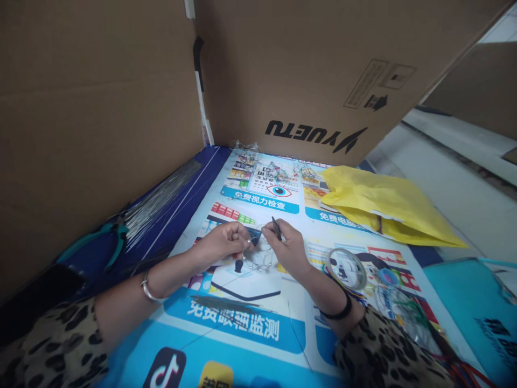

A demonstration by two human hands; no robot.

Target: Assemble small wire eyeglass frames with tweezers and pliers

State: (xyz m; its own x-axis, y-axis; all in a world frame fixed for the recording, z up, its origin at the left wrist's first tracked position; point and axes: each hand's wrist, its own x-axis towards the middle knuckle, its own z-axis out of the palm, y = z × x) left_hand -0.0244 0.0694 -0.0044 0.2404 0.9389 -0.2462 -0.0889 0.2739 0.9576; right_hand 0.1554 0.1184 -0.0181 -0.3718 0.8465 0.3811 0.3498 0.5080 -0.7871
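My left hand (224,241) is closed in a pinch at one side of a thin wire loop with small beads (262,267). Opposite it, my right hand (288,248) is closed, its thumb and forefinger at the loop's other side. A slim dark tool (277,229) sticks up from between the right fingers; its exact kind does not show. The loop hangs just above or on the printed sheet (246,291); I cannot tell which. Below my hands lie several thin dark wires (230,304).
Cardboard walls (299,70) stand behind and left. Teal-handled pliers (115,242) and a bundle of straight wires (159,202) lie left. Tangled wire pieces (307,171) are at the back. On the right are a yellow bag (388,199), a clear roll (346,269) and a teal pouch (464,296).
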